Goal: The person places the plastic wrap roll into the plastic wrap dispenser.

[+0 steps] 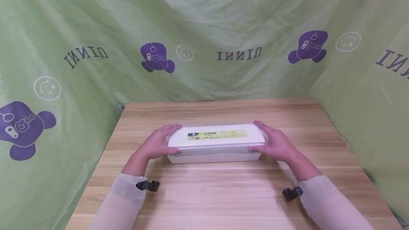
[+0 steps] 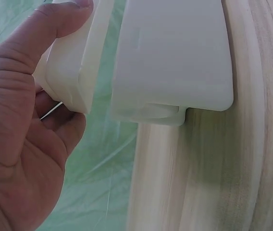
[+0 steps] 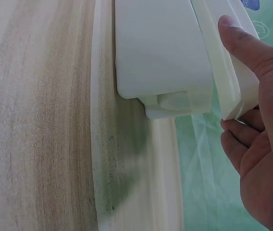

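A long white plastic lid (image 1: 179,139) with a yellow printed label (image 1: 220,135) is held level by both hands, one at each end. Just below it stands a long white box (image 1: 214,158) on the table, and both wrist views show a gap between lid and box. My left hand (image 1: 158,143) grips the lid's left end, thumb on the near side and fingers round the far side. At the opposite end, my right hand (image 1: 278,145) grips in the same way. The box wall (image 2: 175,53) has a recessed handle at its end. What the box contains is hidden.
The wood-grain table (image 1: 207,194) has a green curtain (image 1: 204,13) with purple figures behind it and on both sides. Small black cameras sit at the left wrist (image 1: 148,185) and right wrist (image 1: 292,193).
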`<action>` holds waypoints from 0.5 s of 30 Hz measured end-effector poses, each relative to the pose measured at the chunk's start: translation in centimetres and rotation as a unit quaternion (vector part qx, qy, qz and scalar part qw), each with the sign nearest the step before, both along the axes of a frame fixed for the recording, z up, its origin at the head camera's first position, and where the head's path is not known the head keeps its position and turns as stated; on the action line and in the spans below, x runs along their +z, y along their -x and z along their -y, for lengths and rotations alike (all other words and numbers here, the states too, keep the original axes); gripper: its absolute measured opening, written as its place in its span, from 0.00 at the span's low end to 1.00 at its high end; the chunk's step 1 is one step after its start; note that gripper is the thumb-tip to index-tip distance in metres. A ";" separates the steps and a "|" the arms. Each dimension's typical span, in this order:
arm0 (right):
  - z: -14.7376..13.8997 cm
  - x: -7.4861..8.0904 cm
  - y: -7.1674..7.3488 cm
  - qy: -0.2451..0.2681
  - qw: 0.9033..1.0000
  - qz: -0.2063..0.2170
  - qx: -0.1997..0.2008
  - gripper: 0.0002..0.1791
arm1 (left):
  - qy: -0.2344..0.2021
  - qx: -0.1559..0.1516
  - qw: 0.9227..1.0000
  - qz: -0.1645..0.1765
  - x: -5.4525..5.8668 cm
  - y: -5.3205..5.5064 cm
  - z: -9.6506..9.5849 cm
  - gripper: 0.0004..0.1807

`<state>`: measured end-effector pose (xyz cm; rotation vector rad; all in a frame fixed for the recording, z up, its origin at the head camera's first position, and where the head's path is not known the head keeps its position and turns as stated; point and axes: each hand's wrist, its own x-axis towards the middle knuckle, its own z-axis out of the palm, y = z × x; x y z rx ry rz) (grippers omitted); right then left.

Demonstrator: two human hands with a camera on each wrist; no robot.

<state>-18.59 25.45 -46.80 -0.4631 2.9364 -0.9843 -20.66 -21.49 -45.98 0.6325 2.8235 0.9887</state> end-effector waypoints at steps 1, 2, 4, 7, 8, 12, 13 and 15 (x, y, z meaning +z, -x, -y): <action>0.0 0.0 0.0 -0.001 1.000 0.000 0.000 0.68 | -0.002 0.001 1.000 0.000 0.0 -0.1 0.0 0.54; 0.0 0.0 0.0 -0.002 1.000 0.000 0.001 0.68 | -0.004 0.001 1.000 0.000 0.0 -0.1 0.0 0.54; 0.0 0.0 -0.1 -0.001 1.000 0.001 0.001 0.67 | -0.008 0.001 1.000 0.000 0.0 -0.2 0.0 0.54; 0.0 0.1 -0.3 -0.002 1.000 0.004 0.002 0.67 | -0.012 0.001 1.000 0.002 -0.1 -0.4 0.0 0.54; 0.0 0.1 -0.4 -0.001 1.000 0.006 0.001 0.67 | -0.012 0.001 1.000 0.003 -0.1 -0.5 0.0 0.54; 0.0 0.2 -0.7 -0.002 1.000 0.011 0.003 0.67 | -0.009 0.006 1.000 0.008 -0.4 -0.7 0.2 0.54; 0.0 0.2 -0.7 -0.003 1.000 0.013 0.003 0.67 | -0.009 0.006 1.000 0.008 -0.5 -0.7 0.2 0.54; 0.0 0.1 -0.8 -0.003 1.000 0.015 0.002 0.67 | -0.008 0.005 1.000 0.007 -0.6 -0.7 0.2 0.53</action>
